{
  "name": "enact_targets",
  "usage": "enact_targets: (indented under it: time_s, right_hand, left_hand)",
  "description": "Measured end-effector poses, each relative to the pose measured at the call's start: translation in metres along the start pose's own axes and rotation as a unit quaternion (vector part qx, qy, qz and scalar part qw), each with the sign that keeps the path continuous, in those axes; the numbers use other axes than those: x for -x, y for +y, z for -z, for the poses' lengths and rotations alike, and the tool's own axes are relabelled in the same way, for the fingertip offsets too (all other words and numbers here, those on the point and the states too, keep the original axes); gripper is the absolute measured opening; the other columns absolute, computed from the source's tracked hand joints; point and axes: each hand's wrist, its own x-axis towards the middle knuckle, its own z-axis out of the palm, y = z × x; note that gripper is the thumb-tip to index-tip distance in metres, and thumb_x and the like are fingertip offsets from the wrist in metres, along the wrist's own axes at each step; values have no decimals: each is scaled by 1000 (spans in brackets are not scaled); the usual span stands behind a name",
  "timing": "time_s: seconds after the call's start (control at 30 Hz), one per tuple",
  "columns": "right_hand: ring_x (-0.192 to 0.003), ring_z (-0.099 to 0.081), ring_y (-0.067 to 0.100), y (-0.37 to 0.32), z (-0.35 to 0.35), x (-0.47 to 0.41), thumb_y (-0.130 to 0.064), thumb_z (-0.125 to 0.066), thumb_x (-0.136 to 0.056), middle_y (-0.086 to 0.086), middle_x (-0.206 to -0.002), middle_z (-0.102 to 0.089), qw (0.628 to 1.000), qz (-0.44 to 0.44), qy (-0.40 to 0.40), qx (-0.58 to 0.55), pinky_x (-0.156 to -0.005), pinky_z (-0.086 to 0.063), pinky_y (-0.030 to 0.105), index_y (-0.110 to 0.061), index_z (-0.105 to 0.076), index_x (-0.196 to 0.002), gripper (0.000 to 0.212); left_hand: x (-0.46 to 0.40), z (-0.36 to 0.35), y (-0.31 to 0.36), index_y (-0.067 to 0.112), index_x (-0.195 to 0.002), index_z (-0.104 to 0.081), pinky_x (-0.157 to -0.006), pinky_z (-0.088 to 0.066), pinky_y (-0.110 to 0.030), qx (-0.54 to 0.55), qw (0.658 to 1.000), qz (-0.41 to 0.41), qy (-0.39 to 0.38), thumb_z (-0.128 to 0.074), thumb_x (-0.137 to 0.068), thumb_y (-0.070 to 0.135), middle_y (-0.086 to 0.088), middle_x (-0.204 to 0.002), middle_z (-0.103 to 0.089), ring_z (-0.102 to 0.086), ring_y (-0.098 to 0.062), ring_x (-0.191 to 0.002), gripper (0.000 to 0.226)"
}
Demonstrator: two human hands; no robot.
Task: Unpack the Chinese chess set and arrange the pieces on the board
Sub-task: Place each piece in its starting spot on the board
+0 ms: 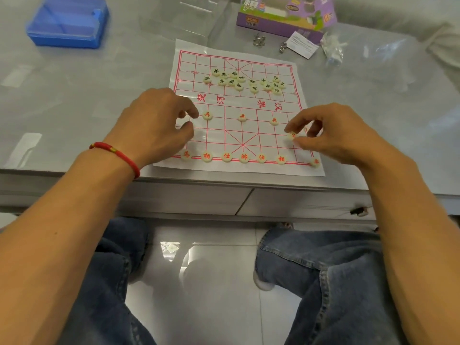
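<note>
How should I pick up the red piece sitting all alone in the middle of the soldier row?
Pinch the red soldier piece by its round rim with thumb and one finger, coming straight down from above. It is a small flat disc lying face up on the paper board, so only the edge gives a hold. No neighbour touches it, so any side of the rim seems free.

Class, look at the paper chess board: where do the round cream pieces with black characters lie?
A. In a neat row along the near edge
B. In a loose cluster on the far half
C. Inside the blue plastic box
B: the round cream pieces with black characters lie bunched, unarranged, on the far half of the paper chess board, beyond its river.
</note>
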Motion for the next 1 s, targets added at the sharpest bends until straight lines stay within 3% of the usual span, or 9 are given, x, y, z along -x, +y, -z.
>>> enact_targets:
  time_s: [0.23, 0.47, 0.6, 0.8, 1.0]
  right_hand:
    - [-82, -58, 12, 15, -5, 25, -23, -74, -88, -15, -108, -61, 999, 19, -25, 34, -71, -50, 22, -33, -63, -118, 34]
    - [-83, -58, 16, 15, -8, 31, -17, -72, -90, -16, -113, -56, 996, 24, -57, 59, -64, -43, 15, -32, -59, -120, 36]
    - [-76, -53, 8, 13, -5, 32, -24, -75, -86, -15, -112, -53, 995, 20, -43, 86, -64, -38, 14, -29, -60, -121, 38]
    - [-75, -52, 3, 12, -6, 30, -29, -74, -88, -8, -105, -64, 993, 13, -36, 113, -61, -34, 13, -23, -68, -108, 22]
    - [-78, -53, 8, 9, -7, 27, -30, -75, -87, -9, -102, -61, 993, -3, -48, 110, -60, -37, 15, -22, -67, -106, 22]
  left_hand:
    - [4, -8, 11, 20, -121, -68, -100, -49, -51, 11, 1000, -18, 15, -62, -94, 25, -7, -120, -66, -59, -30, -112, 28]
    - [1, -8, 13, 18, -119, -70, -97, -50, -49, 24, 998, -25, 49, -63, -93, 22, -10, -120, -66, -60, -29, -107, 27]
    - [-1, -8, 12, 18, -119, -70, -95, -51, -48, 22, 998, -17, 50, -63, -93, 23, -11, -121, -66, -60, -30, -105, 27]
    - [-2, -9, 11, 19, -119, -70, -97, -50, -49, 22, 999, -8, 42, -64, -93, 23, -10, -121, -65, -59, -30, -108, 28]
    - [-2, -8, 12, 19, -120, -69, -100, -49, -51, 21, 999, 0, 33, -64, -93, 23, -10, -127, -63, -58, -33, -115, 28]
